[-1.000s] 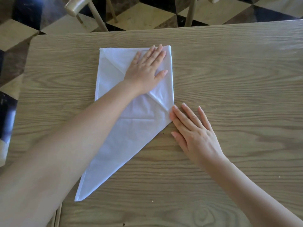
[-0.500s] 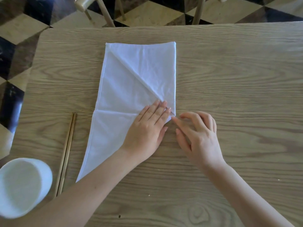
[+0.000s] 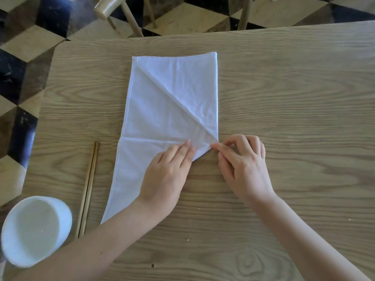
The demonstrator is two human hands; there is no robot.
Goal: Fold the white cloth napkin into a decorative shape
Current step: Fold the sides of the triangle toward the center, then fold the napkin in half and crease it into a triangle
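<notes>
Since a second ago the left hand [image 3: 166,175] has come down from the far end of the napkin [image 3: 162,110] to its near right part, and the right hand [image 3: 245,169], which lay flat then, has curled its fingers. The left hand's grip is open: straight fingers press flat on the cloth, just below the horizontal crease. The right hand rests on the worktop [image 3: 294,94] beside the cloth; its index fingertip [image 3: 214,146] touches the right corner where the diagonal fold ends. Whether its grip pinches the cloth I cannot tell. The white napkin lies flat in the middle of the worktop, with a long point toward the person. Left of it lie chopsticks [image 3: 89,185], and a white bowl [image 3: 34,230] stands near the corner.
</notes>
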